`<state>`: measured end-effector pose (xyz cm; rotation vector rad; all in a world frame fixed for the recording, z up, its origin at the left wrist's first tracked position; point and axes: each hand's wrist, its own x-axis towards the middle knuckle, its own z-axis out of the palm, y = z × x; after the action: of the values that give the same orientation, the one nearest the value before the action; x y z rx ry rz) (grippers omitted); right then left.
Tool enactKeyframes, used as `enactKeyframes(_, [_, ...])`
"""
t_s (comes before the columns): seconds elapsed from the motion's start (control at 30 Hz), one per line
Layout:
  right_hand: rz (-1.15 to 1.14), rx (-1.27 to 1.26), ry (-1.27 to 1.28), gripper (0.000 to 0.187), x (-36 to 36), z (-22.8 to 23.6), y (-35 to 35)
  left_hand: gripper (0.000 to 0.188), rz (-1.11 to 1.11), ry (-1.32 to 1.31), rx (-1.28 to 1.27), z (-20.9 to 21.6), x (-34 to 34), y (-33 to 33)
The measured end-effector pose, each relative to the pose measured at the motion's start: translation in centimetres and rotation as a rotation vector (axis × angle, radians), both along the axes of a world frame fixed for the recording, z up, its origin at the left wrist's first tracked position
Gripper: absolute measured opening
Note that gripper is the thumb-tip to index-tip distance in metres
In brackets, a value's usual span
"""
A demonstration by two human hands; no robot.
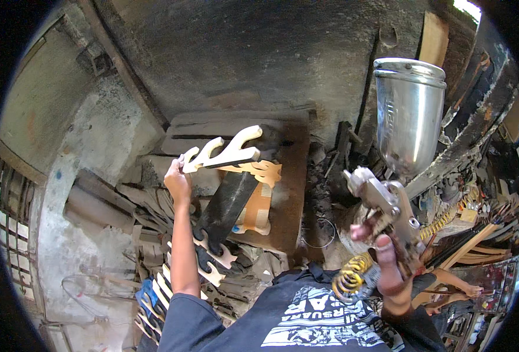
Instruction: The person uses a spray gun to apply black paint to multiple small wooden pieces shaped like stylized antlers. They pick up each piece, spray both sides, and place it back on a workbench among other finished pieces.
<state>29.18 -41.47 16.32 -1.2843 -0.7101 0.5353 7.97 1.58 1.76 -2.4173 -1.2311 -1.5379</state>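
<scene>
At the left end of a pale wooden piece with several curved prongs (229, 155), my left hand (178, 180) grips it out at arm's length. The piece is tilted, its lower edge dark. On the right, my right hand (392, 271) is wrapped round the handle of a spray gun (382, 196). A shiny metal cup (411, 117) sits upright on top of the gun. A yellow coiled air hose (353, 276) hangs by its handle. Behind the piece in my left hand, a similar tan wooden piece (265, 172) lies over a dark board (229, 202).
Beside the dark board stands a brown cardboard piece (257, 205) on a worn table (286, 217). More pronged wooden pieces (161, 287) are lined up at lower left. Sticks and clutter (476, 243) fill the right side. Another person's bare limbs (453, 281) show at lower right.
</scene>
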Motion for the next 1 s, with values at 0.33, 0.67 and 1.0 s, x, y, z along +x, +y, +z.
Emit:
enactKeyframes(0.33, [0.091, -0.192, -0.349, 0.025, 0.8, 0.4, -1.0, 0.01, -0.118, 0.007, 0.058, 0.8, -1.0, 1.0])
enactKeyframes(0.67, [0.221, -0.054, 0.187, 0.07, -0.5, 0.4, -1.3, 0.015, -0.426, -0.232, -0.428, 2.3, -2.0, -0.8])
enactKeyframes(1.0, [0.125, -0.08, 0.229, 0.089, -0.9, -0.1, -1.8, 0.026, -0.954, -1.577, -1.297, 1.0, -7.5, -2.4])
